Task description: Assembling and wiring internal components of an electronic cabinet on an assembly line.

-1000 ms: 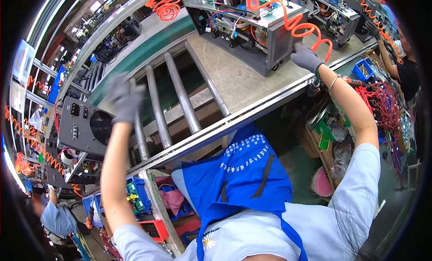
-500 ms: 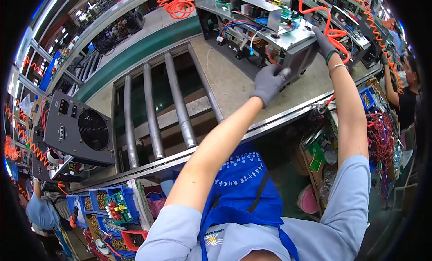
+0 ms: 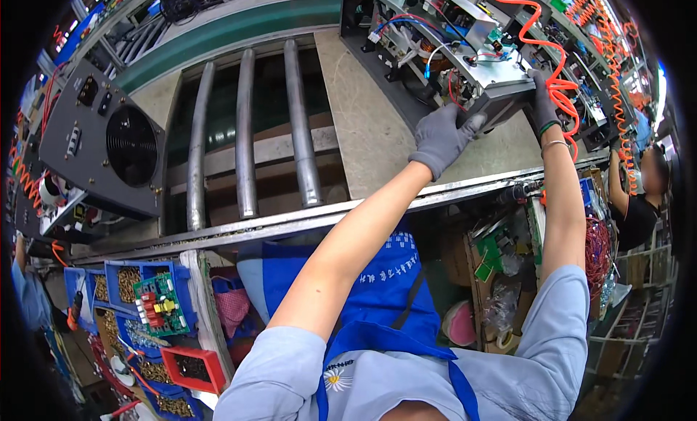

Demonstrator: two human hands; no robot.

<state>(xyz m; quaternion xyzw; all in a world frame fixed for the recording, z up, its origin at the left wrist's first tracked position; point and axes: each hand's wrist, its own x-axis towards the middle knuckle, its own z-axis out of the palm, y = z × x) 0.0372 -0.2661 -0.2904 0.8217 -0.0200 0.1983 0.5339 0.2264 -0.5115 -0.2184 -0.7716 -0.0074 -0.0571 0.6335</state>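
An open machine chassis (image 3: 508,72) sits on the bench at the upper right, its dark end panel (image 3: 501,105) toward me. Circuit boards and coloured wires (image 3: 414,22) show inside. My left hand (image 3: 441,139), in a grey glove, grips the lower left edge of that panel, some fingertips hidden. On the panel's right side, my right hand (image 3: 543,105), also gloved in grey, is closed round the upper corner, its fingers partly out of sight. An orange coiled air hose (image 3: 559,76) hangs beside the right hand.
Metal rollers (image 3: 247,131) fill a gap in the bench left of the chassis. Another dark unit with a round fan (image 3: 131,145) stands at far left. Below are blue bins of screws (image 3: 127,283), a circuit board (image 3: 161,305) and a red tray (image 3: 196,370). Another person (image 3: 639,203) stands at right.
The chassis has turned a little and its end panel looks more tilted, with both my hands still on it. The whole view has shifted, bringing the bins and rollers into different places.
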